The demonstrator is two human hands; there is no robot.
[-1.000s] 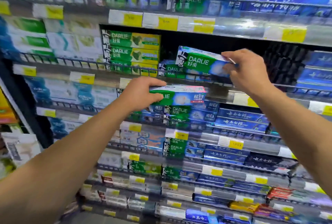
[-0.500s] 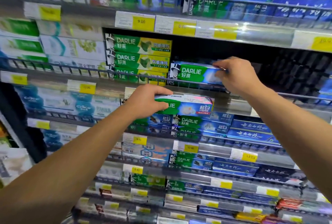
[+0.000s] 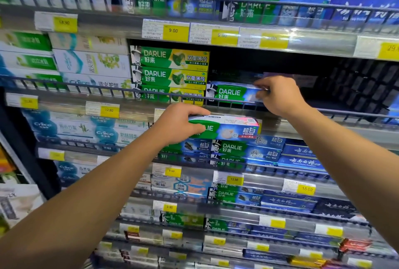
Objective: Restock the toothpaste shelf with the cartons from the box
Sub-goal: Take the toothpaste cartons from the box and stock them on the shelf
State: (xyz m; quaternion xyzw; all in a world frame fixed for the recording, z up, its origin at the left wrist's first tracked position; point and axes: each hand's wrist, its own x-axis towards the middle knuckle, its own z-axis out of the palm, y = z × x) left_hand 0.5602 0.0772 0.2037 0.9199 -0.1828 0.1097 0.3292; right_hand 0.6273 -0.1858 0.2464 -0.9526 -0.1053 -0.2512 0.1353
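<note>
Right hand (image 3: pixel 278 96) is up at the half-empty bay, fingers curled round the right end of a green-and-blue Darlie carton (image 3: pixel 234 94), thumb underneath. That carton sits just behind the wire rail (image 3: pixel 185 96), lying lengthwise with its face out, touching the right side of the stack of green-and-yellow Darlie cartons (image 3: pixel 170 74). Holding it by the end looks like the way to nudge it square against that stack while leaving the front readable.

Left hand (image 3: pixel 179 126) waits just below that rail, gripping a second carton (image 3: pixel 228 128) round its left end, fingers over the top edge, thumb under. This one is held level, face toward the shopper, in front of the price strip and not yet on any shelf. My read: it's queued to go in next, either on top of the first or beside it.

Right of the first carton, the bay is dark and open. Only the one head view here; the supply box isn't in shot, so how many cartons remain can't be told.
</note>
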